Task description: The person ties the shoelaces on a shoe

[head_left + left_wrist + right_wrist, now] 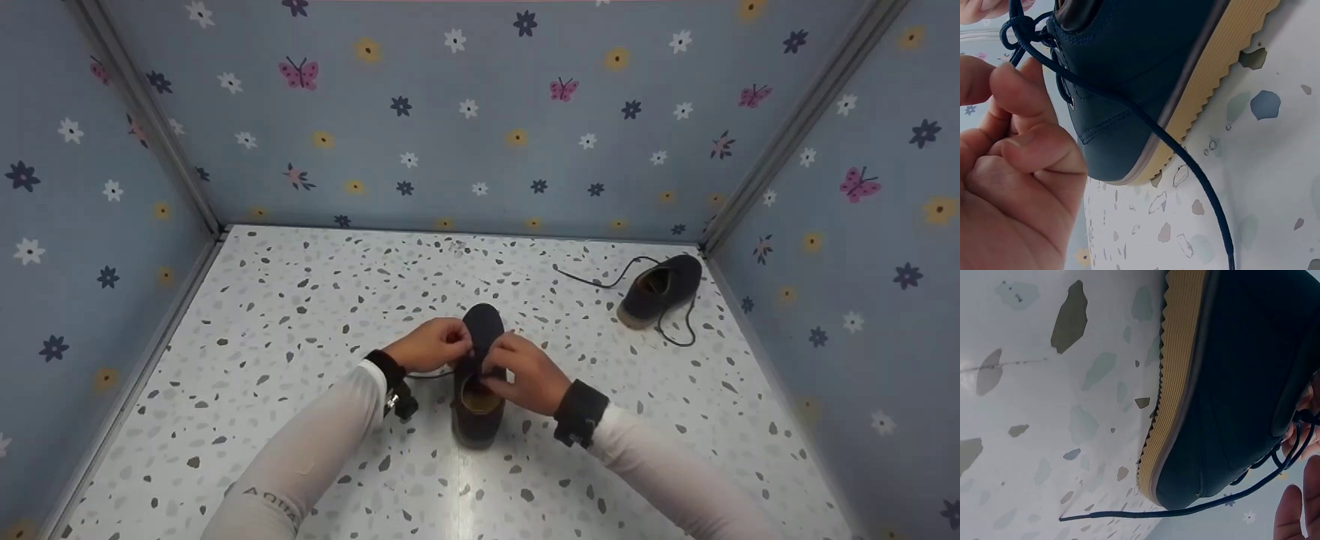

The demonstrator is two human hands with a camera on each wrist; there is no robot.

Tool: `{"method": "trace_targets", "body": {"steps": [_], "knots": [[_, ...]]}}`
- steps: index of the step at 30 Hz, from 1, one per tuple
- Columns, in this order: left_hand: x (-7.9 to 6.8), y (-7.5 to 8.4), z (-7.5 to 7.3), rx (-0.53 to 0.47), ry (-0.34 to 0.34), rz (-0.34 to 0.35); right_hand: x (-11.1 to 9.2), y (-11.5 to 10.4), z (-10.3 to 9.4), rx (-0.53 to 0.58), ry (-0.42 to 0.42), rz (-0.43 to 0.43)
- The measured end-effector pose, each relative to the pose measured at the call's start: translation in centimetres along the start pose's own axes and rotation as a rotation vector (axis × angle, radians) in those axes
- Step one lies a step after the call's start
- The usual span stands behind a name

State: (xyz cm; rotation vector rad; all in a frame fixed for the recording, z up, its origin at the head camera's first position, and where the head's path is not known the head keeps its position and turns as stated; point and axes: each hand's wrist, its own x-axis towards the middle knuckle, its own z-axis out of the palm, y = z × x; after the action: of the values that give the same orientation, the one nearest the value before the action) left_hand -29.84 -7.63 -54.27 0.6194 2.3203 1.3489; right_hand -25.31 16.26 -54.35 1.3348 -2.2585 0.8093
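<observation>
A dark navy lace-up shoe (478, 431) with a ridged tan sole (1207, 84) stands on the speckled floor, toe pointing away from me. At its throat, my left hand (429, 345) pinches the dark blue shoelace (1168, 138) between thumb and curled index finger. A loose knot (1021, 28) of that lace sits just above these fingertips. From the other side my right hand (529, 371) holds the lace close over the shoe's opening, its fingers bent. One free lace end hangs down each side of the shoe. Part of the right fingers' grip is hidden.
A matching shoe (675, 281) lies at the far right near the corner, its laces loose on the floor. Panels (465, 135) patterned with flowers and butterflies enclose the floor at the back, left and right. Dark straps (581, 412) with cameras circle both wrists.
</observation>
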Motion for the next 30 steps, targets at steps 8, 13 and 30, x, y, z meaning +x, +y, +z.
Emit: {"method": "trace_targets", "body": {"steps": [8,13,30], "knots": [[-0.1,-0.1,0.1,-0.046,0.026,0.026,-0.2,0.2,-0.4,0.011,-0.009,0.161],[-0.3,-0.1,-0.1,-0.073,0.029,0.038,-0.3,0.7,-0.9,0.037,-0.01,0.296],[-1.0,-0.2,-1.0,0.102,0.032,0.0,-0.5,2.1,-2.2,0.177,-0.045,0.656]]}}
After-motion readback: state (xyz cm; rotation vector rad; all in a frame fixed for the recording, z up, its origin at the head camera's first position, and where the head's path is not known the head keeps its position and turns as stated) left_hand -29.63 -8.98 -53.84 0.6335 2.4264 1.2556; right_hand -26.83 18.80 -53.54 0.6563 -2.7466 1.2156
